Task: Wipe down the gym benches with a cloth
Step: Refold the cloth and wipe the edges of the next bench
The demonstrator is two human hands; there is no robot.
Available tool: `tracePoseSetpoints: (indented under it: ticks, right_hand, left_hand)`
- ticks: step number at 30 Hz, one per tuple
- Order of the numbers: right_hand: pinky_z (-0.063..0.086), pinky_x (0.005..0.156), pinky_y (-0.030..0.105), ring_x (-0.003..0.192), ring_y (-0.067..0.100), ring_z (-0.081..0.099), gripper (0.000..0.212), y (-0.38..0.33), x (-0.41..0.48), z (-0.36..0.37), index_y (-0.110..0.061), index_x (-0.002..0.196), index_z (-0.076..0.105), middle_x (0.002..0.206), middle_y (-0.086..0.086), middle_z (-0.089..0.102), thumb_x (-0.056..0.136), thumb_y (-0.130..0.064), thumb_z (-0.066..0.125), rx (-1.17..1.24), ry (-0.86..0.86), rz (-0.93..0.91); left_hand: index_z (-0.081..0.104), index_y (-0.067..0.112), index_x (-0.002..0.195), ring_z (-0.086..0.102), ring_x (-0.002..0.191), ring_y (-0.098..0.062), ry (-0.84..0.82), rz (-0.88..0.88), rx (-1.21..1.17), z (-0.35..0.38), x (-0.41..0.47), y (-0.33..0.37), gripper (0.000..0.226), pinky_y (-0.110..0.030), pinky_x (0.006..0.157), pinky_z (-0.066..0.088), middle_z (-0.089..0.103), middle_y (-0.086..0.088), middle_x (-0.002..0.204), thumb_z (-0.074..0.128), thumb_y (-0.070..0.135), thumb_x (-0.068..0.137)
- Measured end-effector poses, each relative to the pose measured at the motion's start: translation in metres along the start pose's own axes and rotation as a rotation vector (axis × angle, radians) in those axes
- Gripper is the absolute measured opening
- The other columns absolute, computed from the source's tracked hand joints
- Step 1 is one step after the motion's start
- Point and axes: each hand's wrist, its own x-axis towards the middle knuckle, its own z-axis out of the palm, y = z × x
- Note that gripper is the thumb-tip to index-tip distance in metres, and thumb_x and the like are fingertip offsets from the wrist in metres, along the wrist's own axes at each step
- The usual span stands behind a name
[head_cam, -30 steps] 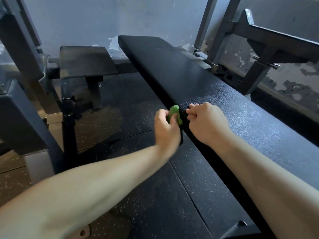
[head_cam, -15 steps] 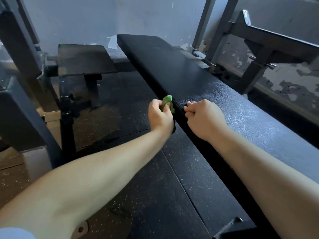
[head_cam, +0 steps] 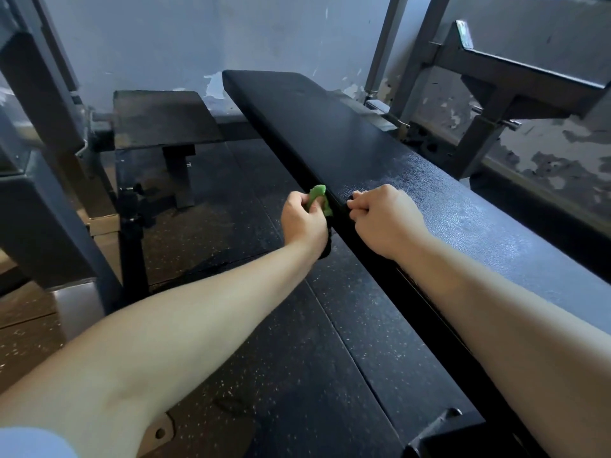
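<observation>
- left hand: fingers curled round a bunched green cloth, holding it against the left side edge of the long black bench
- right hand: curled into a fist, resting on the bench top at that same edge, just beside the cloth
- smaller black pad left of the bench, well apart
- grey rack frame on the right
- speckled rubber floor below
</observation>
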Motion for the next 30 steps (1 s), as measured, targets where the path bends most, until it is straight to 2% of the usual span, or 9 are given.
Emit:
tracePoseSetpoints:
  ticks: [2, 5, 9, 11, 15, 19, 23, 27, 30]
  right_hand:
    - [0.051, 0.101, 0.037, 0.125, 0.023, 0.059, 0.029, -0.002, -0.001, -0.003, -0.032, 0.115, 0.076, 0.131, -0.013, 0.068, 0.091, -0.022, 0.063, -0.004, -0.001, 0.008]
    - [0.051, 0.101, 0.036, 0.123, 0.023, 0.061, 0.027, -0.002, -0.006, -0.007, -0.027, 0.112, 0.078, 0.128, -0.010, 0.070, 0.090, -0.018, 0.064, 0.019, 0.004, -0.018]
    - [0.052, 0.083, 0.033, 0.108, 0.032, 0.064, 0.023, 0.004, -0.030, -0.013, -0.022, 0.103, 0.077, 0.110, 0.003, 0.073, 0.086, -0.016, 0.062, -0.085, 0.060, 0.064]
    - [0.055, 0.084, 0.037, 0.106, 0.034, 0.065, 0.024, 0.009, -0.047, -0.016, -0.021, 0.102, 0.077, 0.109, 0.004, 0.073, 0.086, -0.016, 0.061, -0.089, 0.084, 0.089]
    - [0.055, 0.088, 0.039, 0.108, 0.030, 0.064, 0.022, 0.018, -0.073, -0.020, -0.017, 0.100, 0.079, 0.110, 0.002, 0.075, 0.090, -0.011, 0.061, -0.027, 0.134, 0.115]
    - [0.052, 0.098, 0.041, 0.117, 0.028, 0.062, 0.023, 0.024, -0.082, -0.018, -0.017, 0.106, 0.080, 0.122, -0.002, 0.073, 0.093, -0.012, 0.062, 0.065, 0.186, 0.105]
    - [0.054, 0.095, 0.041, 0.113, 0.029, 0.064, 0.021, 0.026, -0.083, -0.016, -0.011, 0.096, 0.080, 0.117, -0.001, 0.074, 0.092, -0.009, 0.060, 0.081, 0.174, 0.124]
    - [0.055, 0.092, 0.042, 0.111, 0.030, 0.064, 0.021, 0.023, -0.084, -0.018, -0.011, 0.097, 0.079, 0.113, 0.002, 0.074, 0.088, -0.007, 0.060, 0.031, 0.142, 0.139]
    - [0.055, 0.092, 0.040, 0.113, 0.028, 0.063, 0.023, 0.019, -0.083, -0.020, -0.015, 0.101, 0.079, 0.116, 0.000, 0.074, 0.088, -0.010, 0.061, 0.003, 0.128, 0.155]
  left_hand:
    - [0.056, 0.010, 0.095, 0.056, 0.070, -0.002, -0.021, 0.027, -0.034, -0.001, -0.014, -0.004, 0.006, -0.005, 0.055, 0.039, 0.062, 0.003, 0.085, 0.056, 0.012, 0.101]
    - [0.054, 0.011, 0.091, 0.061, 0.069, -0.006, -0.121, 0.062, -0.106, -0.002, -0.046, -0.015, 0.010, -0.012, 0.058, 0.045, 0.067, -0.008, 0.090, 0.056, 0.010, 0.101]
    - [0.056, 0.011, 0.092, 0.062, 0.070, -0.005, -0.176, 0.069, -0.076, 0.000, -0.062, -0.021, 0.009, -0.015, 0.061, 0.047, 0.068, -0.011, 0.095, 0.059, 0.012, 0.100]
    - [0.056, 0.013, 0.091, 0.063, 0.074, -0.009, -0.155, 0.092, -0.021, 0.000, -0.051, -0.016, 0.012, -0.020, 0.066, 0.051, 0.068, -0.007, 0.095, 0.061, 0.018, 0.100]
    - [0.054, 0.015, 0.092, 0.060, 0.076, -0.010, -0.088, 0.069, 0.030, 0.003, -0.030, -0.010, 0.015, -0.016, 0.066, 0.047, 0.062, 0.003, 0.091, 0.059, 0.025, 0.102]
    - [0.056, 0.014, 0.095, 0.056, 0.071, -0.006, -0.035, 0.013, 0.018, 0.002, -0.016, -0.003, 0.016, -0.006, 0.055, 0.039, 0.059, 0.009, 0.084, 0.059, 0.028, 0.103]
    - [0.053, 0.010, 0.098, 0.051, 0.065, -0.003, -0.010, 0.002, -0.001, -0.001, -0.034, 0.007, 0.017, -0.005, 0.051, 0.038, 0.056, 0.007, 0.080, 0.057, 0.025, 0.104]
    - [0.045, 0.009, 0.098, 0.051, 0.066, -0.005, -0.186, 0.082, -0.092, 0.005, -0.094, -0.006, 0.010, -0.016, 0.065, 0.042, 0.055, -0.002, 0.088, 0.051, 0.011, 0.105]
    - [0.041, 0.018, 0.094, 0.054, 0.070, -0.005, -0.347, 0.042, -0.201, 0.006, -0.120, -0.014, 0.018, -0.024, 0.071, 0.048, 0.056, -0.003, 0.090, 0.044, 0.005, 0.106]
